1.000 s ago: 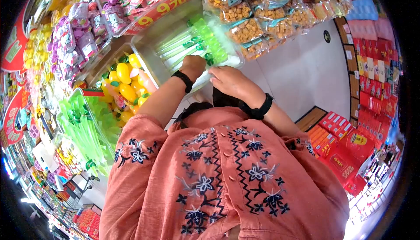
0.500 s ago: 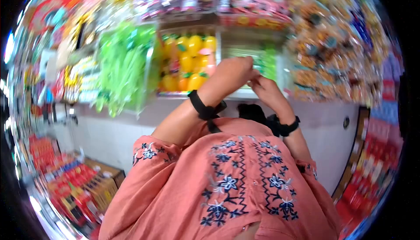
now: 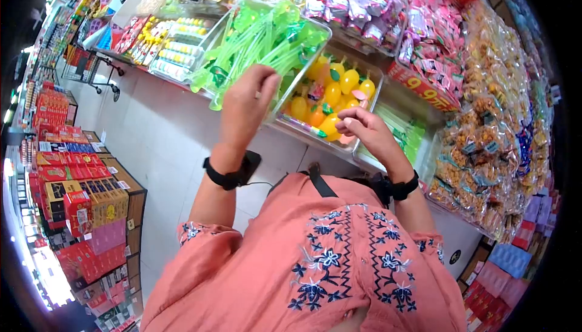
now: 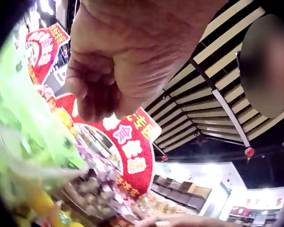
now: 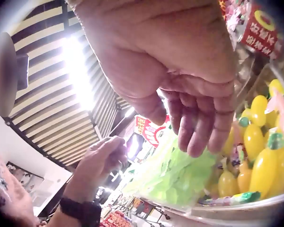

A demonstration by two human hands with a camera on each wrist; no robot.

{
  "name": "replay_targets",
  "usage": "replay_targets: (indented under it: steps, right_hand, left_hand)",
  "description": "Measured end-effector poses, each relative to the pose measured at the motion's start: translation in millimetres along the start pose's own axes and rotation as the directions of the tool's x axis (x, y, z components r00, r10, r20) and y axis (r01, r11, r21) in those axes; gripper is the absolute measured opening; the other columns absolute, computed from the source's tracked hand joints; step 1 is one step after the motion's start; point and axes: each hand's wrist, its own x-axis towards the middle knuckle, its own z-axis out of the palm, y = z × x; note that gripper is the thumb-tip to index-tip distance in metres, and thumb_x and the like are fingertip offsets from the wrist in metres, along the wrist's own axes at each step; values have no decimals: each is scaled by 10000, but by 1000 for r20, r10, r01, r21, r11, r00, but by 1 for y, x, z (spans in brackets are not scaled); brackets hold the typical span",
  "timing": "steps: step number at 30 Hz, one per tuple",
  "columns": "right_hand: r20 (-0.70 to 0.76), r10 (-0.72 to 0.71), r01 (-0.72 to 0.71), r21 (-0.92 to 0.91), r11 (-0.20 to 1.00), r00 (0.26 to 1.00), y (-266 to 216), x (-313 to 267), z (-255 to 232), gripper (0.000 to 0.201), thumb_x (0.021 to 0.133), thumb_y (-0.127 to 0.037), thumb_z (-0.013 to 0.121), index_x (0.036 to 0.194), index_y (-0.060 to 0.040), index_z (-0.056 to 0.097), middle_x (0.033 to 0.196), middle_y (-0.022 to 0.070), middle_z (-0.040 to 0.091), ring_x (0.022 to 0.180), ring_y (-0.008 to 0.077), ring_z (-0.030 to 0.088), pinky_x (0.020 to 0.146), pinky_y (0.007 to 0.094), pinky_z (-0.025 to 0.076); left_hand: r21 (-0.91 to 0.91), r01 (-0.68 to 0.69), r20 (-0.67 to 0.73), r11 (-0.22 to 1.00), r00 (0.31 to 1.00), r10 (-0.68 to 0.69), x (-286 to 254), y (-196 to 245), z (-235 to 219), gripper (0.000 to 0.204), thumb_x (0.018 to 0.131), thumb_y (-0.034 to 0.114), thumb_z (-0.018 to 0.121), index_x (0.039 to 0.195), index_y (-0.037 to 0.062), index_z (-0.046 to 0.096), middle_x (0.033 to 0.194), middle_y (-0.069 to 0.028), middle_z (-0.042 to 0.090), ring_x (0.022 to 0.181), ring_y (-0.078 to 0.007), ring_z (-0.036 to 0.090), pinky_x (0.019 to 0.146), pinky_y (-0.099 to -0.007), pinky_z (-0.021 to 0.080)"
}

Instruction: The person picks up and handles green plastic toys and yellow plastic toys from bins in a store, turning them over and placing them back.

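Note:
My left hand (image 3: 242,105) hovers in front of a clear bin of long translucent green sticks (image 3: 267,38), overlapping its near edge in the head view. In the left wrist view, the left hand's fingers (image 4: 92,92) bend loosely with nothing between them. My right hand (image 3: 373,135) hangs over the front of a bin of yellow fruit-shaped items (image 3: 348,80). Its fingers (image 5: 199,125) droop in a relaxed curl in the right wrist view, holding nothing. A slim, colourful wrapped stick (image 3: 312,127) lies along the front of that yellow bin.
Right of the yellow bin, another tray holds pale green sticks (image 3: 403,129). Bagged brown snacks (image 3: 485,150) heap up farther right. Purple packets (image 3: 354,2) and pink packets (image 3: 427,35) fill the bins behind. Boxed goods (image 3: 91,205) stand on a low shelf at the left.
Both hands have left the pale green stick tray, where they were close together, and moved left and apart. The view has turned toward the left bins.

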Motion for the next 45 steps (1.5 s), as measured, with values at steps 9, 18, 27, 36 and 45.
replay_targets:
  steps: [9, 18, 27, 36, 45]
  right_hand:
    - [161, -245, 265, -118, 957, 956, -41, 51, 56, 335, 992, -172, 541, 1275, 5, 564, 1197, 61, 613, 1102, 140, 600, 967, 278, 466]
    - [139, -252, 267, -107, 958, 958, -34, 58, 78, 291, 954, -158, 565, 1192, 5, 594, 1065, 71, 668, 991, 148, 620, 887, 293, 497]
    - [48, -249, 252, -69, 965, 967, -8, 55, 64, 289, 950, -160, 562, 1187, 3, 594, 1067, 74, 667, 973, 154, 621, 878, 293, 494]
    - [-15, -236, 236, -11, 972, 972, -13, 44, 52, 272, 942, -157, 565, 1157, 3, 608, 996, 45, 646, 890, 132, 638, 804, 272, 497]
    - [183, -299, 343, -307, 888, 937, -3, -8, 10, 295, 967, -235, 531, 1086, 10, 646, 925, 146, 692, 844, 240, 662, 801, 343, 503]
  left_hand:
    - [435, -2, -154, 901, 985, 77, 42, -84, -62, 221, 876, 192, 705, 1011, 24, 656, 897, -149, 669, 852, -337, 629, 763, -448, 496]
    - [661, 56, 84, 748, 985, -149, 67, -122, -47, 269, 854, 252, 623, 978, 18, 670, 940, -234, 675, 895, -407, 642, 785, -483, 504]
    - [430, 160, -79, 889, 987, -140, 60, -120, -50, 229, 843, 194, 606, 921, -21, 617, 901, -242, 658, 860, -426, 623, 775, -497, 489]
    - [148, 108, -120, 983, 989, -90, 42, -64, -72, 225, 926, 143, 614, 1063, -35, 595, 964, -165, 660, 884, -282, 631, 806, -374, 497]
    - [-49, 16, 312, 999, 950, 0, 5, 24, 6, 143, 962, 81, 604, 1069, -14, 593, 897, -40, 602, 796, -114, 551, 725, -258, 468]
